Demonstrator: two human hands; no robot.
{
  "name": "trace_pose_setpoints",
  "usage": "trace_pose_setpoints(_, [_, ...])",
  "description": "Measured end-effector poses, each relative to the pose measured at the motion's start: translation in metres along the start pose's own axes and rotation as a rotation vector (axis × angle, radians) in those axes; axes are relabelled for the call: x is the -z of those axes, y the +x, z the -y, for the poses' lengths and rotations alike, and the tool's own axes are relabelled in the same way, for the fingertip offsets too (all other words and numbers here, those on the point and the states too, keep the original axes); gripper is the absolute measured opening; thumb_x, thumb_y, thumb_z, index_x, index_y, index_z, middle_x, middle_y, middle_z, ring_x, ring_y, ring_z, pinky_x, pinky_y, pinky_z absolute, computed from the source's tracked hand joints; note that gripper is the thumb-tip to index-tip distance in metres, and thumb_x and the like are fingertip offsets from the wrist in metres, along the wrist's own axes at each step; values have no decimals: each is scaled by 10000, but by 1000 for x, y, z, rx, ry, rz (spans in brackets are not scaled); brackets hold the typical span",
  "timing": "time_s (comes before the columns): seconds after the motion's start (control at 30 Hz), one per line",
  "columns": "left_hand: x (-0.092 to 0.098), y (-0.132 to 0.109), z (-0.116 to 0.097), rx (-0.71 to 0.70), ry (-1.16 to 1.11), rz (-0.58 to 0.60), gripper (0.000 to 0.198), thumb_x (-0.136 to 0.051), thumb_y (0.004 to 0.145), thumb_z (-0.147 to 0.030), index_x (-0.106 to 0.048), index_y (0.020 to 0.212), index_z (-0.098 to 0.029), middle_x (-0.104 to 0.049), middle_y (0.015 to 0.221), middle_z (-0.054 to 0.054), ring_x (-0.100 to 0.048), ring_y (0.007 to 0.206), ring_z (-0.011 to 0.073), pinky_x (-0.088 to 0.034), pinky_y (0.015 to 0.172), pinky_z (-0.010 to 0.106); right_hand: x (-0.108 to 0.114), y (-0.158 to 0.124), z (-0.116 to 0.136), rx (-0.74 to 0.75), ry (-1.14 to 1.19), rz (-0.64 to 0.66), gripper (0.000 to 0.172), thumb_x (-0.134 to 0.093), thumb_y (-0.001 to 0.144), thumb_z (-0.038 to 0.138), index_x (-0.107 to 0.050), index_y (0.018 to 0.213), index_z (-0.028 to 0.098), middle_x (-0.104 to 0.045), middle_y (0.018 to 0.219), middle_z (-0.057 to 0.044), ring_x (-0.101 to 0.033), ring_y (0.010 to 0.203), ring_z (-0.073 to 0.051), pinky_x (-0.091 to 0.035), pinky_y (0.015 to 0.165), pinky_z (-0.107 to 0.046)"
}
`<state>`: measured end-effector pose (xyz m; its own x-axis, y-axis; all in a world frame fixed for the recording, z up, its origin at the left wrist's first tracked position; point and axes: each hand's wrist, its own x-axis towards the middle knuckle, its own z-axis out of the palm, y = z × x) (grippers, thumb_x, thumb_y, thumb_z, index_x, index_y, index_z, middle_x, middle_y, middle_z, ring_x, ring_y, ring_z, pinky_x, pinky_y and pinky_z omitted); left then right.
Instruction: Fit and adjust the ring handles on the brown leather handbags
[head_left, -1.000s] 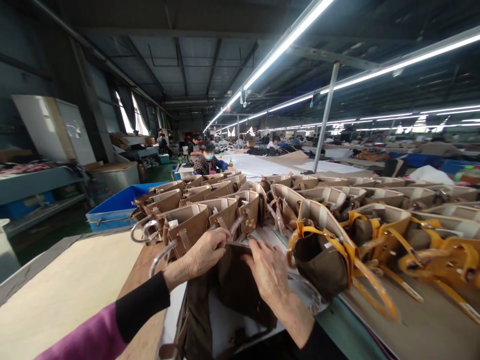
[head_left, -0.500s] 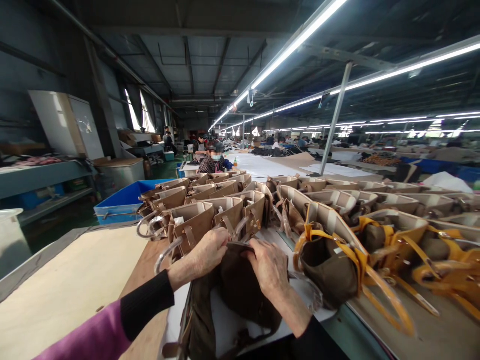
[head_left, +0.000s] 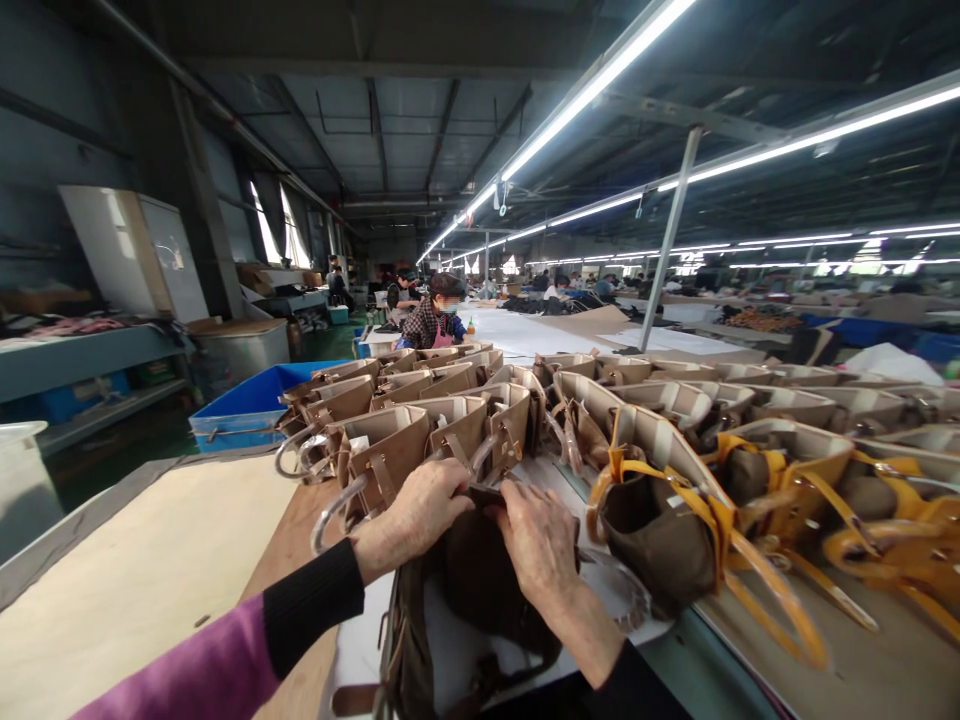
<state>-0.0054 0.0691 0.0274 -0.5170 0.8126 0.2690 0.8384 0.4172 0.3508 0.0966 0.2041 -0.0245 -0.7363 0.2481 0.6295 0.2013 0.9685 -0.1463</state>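
A dark brown handbag with a cloth-like surface stands in front of me on a white sheet. At its upper edge my left hand pinches the rim, thumb and fingers closed on it. Just to the right, my right hand grips the same rim, thumb on the near side and fingers over the far side. Dark fabric hangs down at the bag's left. A plastic-wrapped handle lies beside the bag on the right.
Rows of tan handbags stand close beyond my hands. Bags with yellow trim are at the right. A blue bin stands left, past a cream board. A co-worker sits farther back.
My left hand has shifted slightly right along the rim, closer to my right hand. My right hand stays nearly in place on the bag. The co-worker's head has risen a little.
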Motion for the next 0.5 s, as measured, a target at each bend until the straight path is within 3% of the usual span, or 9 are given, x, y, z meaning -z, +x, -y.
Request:
trace_pose_setpoints(0.13, [-2,1,0,-120,-56,130,122,-540,742,-116,-555,625,-148,-596,1044,14,-568,882,143,-390,804,244,-2,-1,-5,-14,-15,3,111,-645,812,133,-569,809,214,-651,807,-10,-577,766,-230,-341,686,-362])
trace_pose_setpoints(0.27, [6,0,1,-231,-231,246,84,-623,697,-120,-597,623,-147,-478,1301,7,-509,1109,184,-333,963,264,-5,0,-9,17,-13,11,145,-624,806,87,-569,818,222,-642,792,6,-574,762,-216,-344,699,-356])
trace_pose_setpoints(0.37, [9,1,2,-171,-350,184,86,-621,665,-109,-590,591,-141,-489,1278,26,-495,1116,192,-328,978,269,-5,0,-9,37,-8,1,141,-679,793,144,-567,830,221,-637,807,4,-563,773,-217,-340,703,-353])
trace_pose_setpoints(0.5, [3,5,5,-58,-391,-11,134,-546,643,-92,-486,533,-140,-594,1001,40,-546,896,155,-388,842,253,-5,-1,-7,57,-1,-22,180,-735,771,261,-565,810,217,-628,815,2,-548,780,-219,-333,704,-355])
